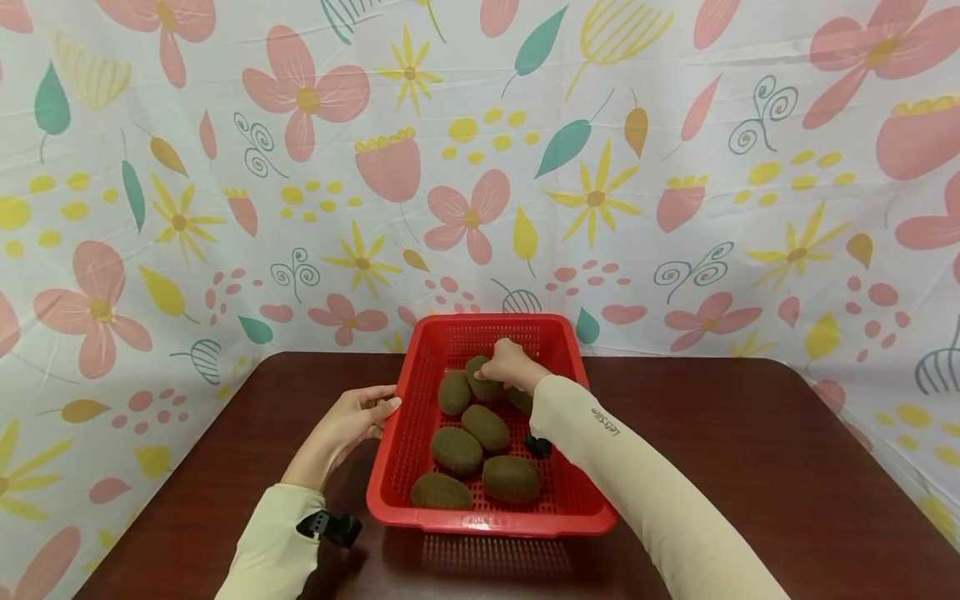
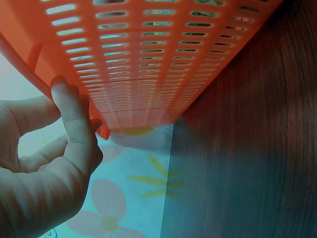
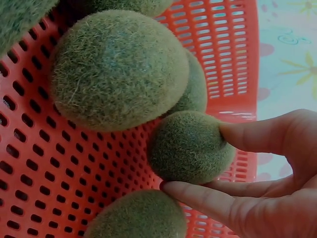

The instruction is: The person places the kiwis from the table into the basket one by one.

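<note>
A red plastic basket (image 1: 498, 522) with slotted walls holds several fuzzy brown kiwis (image 1: 512, 479). My right hand (image 1: 513, 365) reaches into its far part. There its thumb and fingers pinch one kiwi (image 3: 190, 146), the thumb on one side and the fingers on the other. Larger-looking kiwis (image 3: 119, 69) lie close to it in the right wrist view. At the left side of the basket, my left hand (image 1: 354, 423) grips the rim between thumb and fingers. The left wrist view shows the fingers (image 2: 74, 121) at the rim, beside the slotted outer wall.
The basket stands on a dark reddish-brown wooden table (image 1: 712, 450). Behind the table hangs a white cloth (image 1: 645, 275) printed with flowers and leaves. A black strap (image 1: 330, 527) with a small device sits on the left wrist, over a cream sleeve (image 1: 273, 533).
</note>
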Tool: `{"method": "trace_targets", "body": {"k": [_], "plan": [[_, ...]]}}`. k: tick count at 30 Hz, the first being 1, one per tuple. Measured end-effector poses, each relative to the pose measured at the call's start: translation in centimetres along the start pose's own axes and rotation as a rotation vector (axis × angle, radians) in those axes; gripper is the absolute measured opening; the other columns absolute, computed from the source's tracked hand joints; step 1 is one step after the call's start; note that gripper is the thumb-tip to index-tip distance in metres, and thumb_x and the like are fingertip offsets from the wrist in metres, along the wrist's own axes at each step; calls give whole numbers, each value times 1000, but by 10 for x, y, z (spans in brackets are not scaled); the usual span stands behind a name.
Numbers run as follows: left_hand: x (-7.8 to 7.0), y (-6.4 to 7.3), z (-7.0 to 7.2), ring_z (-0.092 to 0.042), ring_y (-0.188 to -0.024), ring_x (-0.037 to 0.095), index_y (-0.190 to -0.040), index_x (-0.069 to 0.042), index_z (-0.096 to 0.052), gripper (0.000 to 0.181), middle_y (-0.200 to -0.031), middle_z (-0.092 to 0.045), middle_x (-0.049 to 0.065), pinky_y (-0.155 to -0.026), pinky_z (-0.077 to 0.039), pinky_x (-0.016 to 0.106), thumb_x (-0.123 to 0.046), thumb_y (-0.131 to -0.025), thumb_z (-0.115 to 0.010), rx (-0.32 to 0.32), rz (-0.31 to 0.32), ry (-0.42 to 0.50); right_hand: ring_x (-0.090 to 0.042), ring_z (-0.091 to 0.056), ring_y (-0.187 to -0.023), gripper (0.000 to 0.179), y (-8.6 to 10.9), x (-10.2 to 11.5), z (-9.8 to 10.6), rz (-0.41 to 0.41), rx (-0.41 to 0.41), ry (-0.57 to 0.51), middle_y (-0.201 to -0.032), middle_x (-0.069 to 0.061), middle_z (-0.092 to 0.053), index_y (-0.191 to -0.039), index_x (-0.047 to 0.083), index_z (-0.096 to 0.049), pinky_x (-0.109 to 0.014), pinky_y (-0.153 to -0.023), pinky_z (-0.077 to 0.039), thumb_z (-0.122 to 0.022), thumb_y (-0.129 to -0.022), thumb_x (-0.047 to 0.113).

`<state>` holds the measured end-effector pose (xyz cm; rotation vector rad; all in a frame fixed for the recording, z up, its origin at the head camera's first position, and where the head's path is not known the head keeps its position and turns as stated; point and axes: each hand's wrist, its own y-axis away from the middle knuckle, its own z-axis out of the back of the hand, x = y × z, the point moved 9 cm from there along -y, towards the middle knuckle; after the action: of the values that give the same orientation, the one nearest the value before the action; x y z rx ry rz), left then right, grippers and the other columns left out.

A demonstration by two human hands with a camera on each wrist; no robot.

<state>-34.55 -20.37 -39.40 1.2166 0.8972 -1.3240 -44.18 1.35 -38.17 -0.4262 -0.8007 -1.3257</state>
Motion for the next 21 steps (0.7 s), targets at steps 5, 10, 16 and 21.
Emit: {"method": "trace_targets", "body": {"k": [5, 10, 16, 21], "plan": [[-1, 2, 0, -61, -73, 18, -139, 2, -47, 46, -89, -61, 9, -69, -55, 31, -15, -98, -57, 4, 0, -2, -17, -40, -50, 23, -4, -1, -5, 7, 11, 38, -70, -6, -42, -96, -2, -56, -45, -78, -54, -68, -89, 16], [-1, 2, 1, -59, -72, 18, -140, 2, -46, 46, -88, -61, 9, -68, -54, 30, -15, -98, -56, 2, 7, 2, -19, -48, -62, 26, -4, 2, -6, 36, 17, 70, -74, -7, -46, -105, -5, -56, -38, -70, -55, -66, -90, 12], [-1, 1, 1, -60, -73, 19, -140, 0, -47, 45, -89, -61, 10, -69, -55, 32, -15, -98, -56, -1, 6, -9, -14, -34, -43, 11, -8, 3, -6, 45, 18, 128, -54, -3, -36, -77, 2, -48, -25, -44, -31, -52, -85, -4], [-1, 1, 2, -60, -74, 20, -139, 0, -48, 45, -90, -62, 10, -69, -55, 32, -15, -98, -57, -10, 10, -11, -14, -30, -47, 29, -9, 6, -5, 88, 27, 135, -54, -2, -32, -64, 7, -41, -25, -46, -30, -57, -87, -1]]}}
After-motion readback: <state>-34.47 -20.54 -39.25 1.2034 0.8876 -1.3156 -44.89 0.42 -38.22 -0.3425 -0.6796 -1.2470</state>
